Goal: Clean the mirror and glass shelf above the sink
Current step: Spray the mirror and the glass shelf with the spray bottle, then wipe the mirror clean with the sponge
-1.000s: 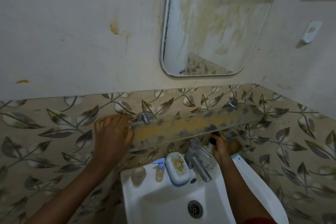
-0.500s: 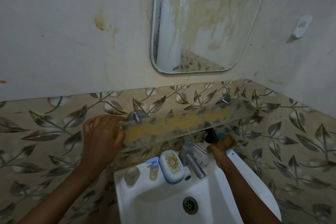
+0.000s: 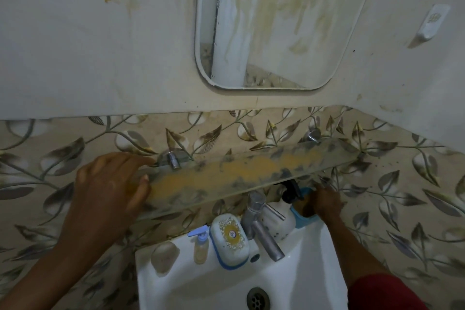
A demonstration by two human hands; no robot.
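Glass, smeared with a yellow-orange streak and dark grime, forms the shelf (image 3: 241, 173) that runs across the middle of your view, from 9 o'clock up toward 3 o'clock, on two metal brackets (image 3: 173, 160) against the leaf-patterned tiles (image 3: 402, 184). Your left hand (image 3: 110, 189) rests on the shelf's left end, fingers spread across the top and thumb lying along the front edge. Your right hand (image 3: 325, 202) sits below the shelf's right half, at about 4 o'clock from centre, fingers curled into a blue container (image 3: 303, 219); whether it grips anything there you cannot tell. A white spray bottle (image 3: 281, 214) with a black nozzle stands just beside that container. Up at 12 o'clock the mirror (image 3: 281, 22) hangs on the wall, streaked with yellowish drips. Down at 6 o'clock the white sink (image 3: 226, 282) carries a metal tap (image 3: 261, 229), a soap box (image 3: 229, 239) and a small pump bottle (image 3: 200, 246).
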